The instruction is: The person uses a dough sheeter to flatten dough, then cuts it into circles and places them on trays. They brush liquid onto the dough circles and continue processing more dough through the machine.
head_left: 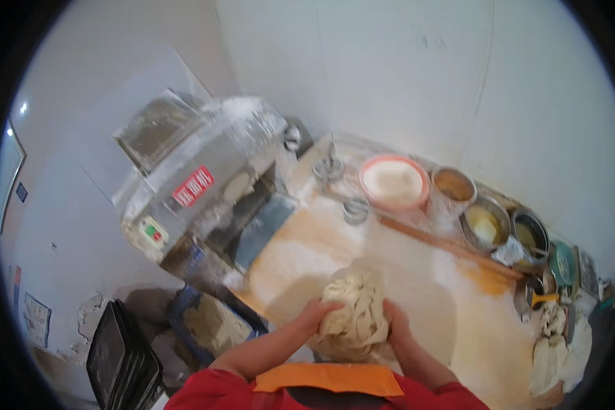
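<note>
A large pale lump of dough, with folds and creases over its surface, is between my two hands at the near edge of the worktable. My left hand grips its left side, fingers partly sunk out of sight. On the opposite side my right hand clasps the dough, and its fingertips are hidden too. Beneath lies the floured wooden tabletop. Whether the dough rests on the wood or is lifted a little, I cannot tell.
A floury metal dough-rolling machine stands at left, black trays and a blue bin below. Along the back are a red-rimmed bowl, metal pots and a long rolling pin. More dough lies far right.
</note>
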The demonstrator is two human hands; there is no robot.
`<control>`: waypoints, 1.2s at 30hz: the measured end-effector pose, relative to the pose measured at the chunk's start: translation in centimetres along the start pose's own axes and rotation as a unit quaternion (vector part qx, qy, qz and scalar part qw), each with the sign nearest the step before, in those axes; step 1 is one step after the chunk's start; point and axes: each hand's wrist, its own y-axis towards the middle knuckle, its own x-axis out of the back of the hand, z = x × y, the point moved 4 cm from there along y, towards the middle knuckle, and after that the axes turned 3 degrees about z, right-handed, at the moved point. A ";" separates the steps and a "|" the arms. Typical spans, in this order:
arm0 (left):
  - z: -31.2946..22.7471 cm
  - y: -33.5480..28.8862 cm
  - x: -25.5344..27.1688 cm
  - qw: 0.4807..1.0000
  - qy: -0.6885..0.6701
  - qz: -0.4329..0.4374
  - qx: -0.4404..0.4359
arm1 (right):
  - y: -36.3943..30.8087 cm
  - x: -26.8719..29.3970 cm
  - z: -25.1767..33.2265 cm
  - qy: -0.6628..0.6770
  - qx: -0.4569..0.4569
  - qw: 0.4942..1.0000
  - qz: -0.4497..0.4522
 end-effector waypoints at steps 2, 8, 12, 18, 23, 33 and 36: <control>-4.8 -1.7 2.0 0.999 0.002 -0.004 -0.043 | -0.6 -5.2 -1.4 0.023 -0.065 0.997 0.019; -23.2 -10.1 4.6 0.967 0.112 -0.049 -0.224 | 4.9 -21.8 -0.6 0.050 0.042 0.975 0.212; -39.1 -19.5 3.5 0.883 0.121 -0.064 -0.449 | 5.2 -41.7 5.5 0.013 0.170 0.913 0.372; -58.0 -29.3 7.3 0.699 0.175 -0.115 -0.684 | 4.3 -63.0 9.8 -0.281 0.451 0.785 0.317; -65.4 -25.8 23.4 0.640 0.339 -0.371 -0.582 | 3.3 -60.9 -3.7 -0.481 0.609 0.495 0.391; -61.2 -11.9 30.7 0.487 0.741 -0.311 -0.342 | 3.1 -51.8 -14.8 -0.530 0.533 0.374 0.543; -63.4 -10.2 30.3 0.666 0.641 -0.293 -0.244 | 3.6 -51.2 -15.5 -0.549 0.553 0.351 0.519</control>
